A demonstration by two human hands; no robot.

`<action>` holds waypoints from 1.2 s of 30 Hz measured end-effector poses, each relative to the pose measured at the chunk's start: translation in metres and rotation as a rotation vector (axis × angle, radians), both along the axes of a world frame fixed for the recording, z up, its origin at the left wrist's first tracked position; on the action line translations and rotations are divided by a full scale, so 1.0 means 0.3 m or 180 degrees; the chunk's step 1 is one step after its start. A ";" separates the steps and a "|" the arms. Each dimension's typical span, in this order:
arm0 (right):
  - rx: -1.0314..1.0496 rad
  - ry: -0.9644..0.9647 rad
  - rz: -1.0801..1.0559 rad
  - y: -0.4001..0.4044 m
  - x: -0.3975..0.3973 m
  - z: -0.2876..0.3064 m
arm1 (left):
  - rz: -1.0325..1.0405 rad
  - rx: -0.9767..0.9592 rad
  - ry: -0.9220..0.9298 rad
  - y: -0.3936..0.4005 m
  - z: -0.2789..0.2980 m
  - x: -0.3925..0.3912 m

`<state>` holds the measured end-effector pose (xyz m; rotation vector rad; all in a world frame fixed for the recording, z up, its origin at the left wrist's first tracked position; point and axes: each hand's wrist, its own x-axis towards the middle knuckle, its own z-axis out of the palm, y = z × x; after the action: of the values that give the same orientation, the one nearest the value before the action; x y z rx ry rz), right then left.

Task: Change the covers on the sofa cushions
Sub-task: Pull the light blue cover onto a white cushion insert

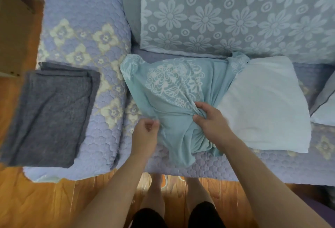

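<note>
**Cover half off the cushion**

Teal cover (168, 90) bunched mid-frame on the sofa seat (235, 169), white insert (262, 104) bared to its right, apparently mostly out of the opening. Right hand (210, 120) clenched on a gathered fistful of cover near the insert's lower left corner, probably to hold the fabric back while the insert slides free. Left hand (145, 133) curled at the cover's left edge, seemingly pinching it, likely to brace against the pull; exact grip hard to tell. Folded grey covers (49, 113) stacked at left on the armrest (87, 28), within reach, presumably the replacements. Floral back cushion (235, 13) upright across the top of the frame. Another cushion (324, 101) just visible at the right edge, perhaps next in line.
</note>
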<state>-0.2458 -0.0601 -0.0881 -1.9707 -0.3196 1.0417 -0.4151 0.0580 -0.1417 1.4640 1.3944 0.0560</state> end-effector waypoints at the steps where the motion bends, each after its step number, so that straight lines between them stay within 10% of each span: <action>1: 0.0028 -0.0018 0.0034 -0.005 0.000 0.002 | -0.0188 -0.0271 -0.0011 0.018 -0.003 0.029; 5: 0.0142 0.0027 -0.0262 -0.023 -0.009 0.015 | -0.1230 -0.0770 0.0054 0.045 0.006 0.142; 12: 0.0265 -0.0062 0.0181 -0.121 0.014 0.038 | -0.2211 0.0808 0.0542 0.119 0.067 0.195; 17: -0.0415 -0.1629 0.0860 -0.193 0.087 -0.015 | -0.2904 0.1719 0.0793 0.245 0.167 0.063; 25: -0.0643 -0.1145 -0.1218 -0.227 0.126 0.022 | -0.1840 0.0779 0.0746 0.322 0.123 0.121; 30: -0.0821 0.0084 0.0304 -0.317 -0.053 -0.040 | -0.0944 -0.0001 0.0841 0.348 0.065 0.211; 33: -0.1847 -0.1133 0.1190 -0.376 0.085 -0.076 | -0.1684 0.0629 0.1118 0.386 0.050 0.199; 36: -0.2299 -0.1702 0.0281 -0.379 0.277 -0.030 | -0.2225 0.1446 0.1359 0.349 0.037 0.173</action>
<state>-0.1628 -0.1737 -0.0970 -2.9152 -0.3458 0.7103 -0.3632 0.1626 -0.1306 2.3844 1.1539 -0.4303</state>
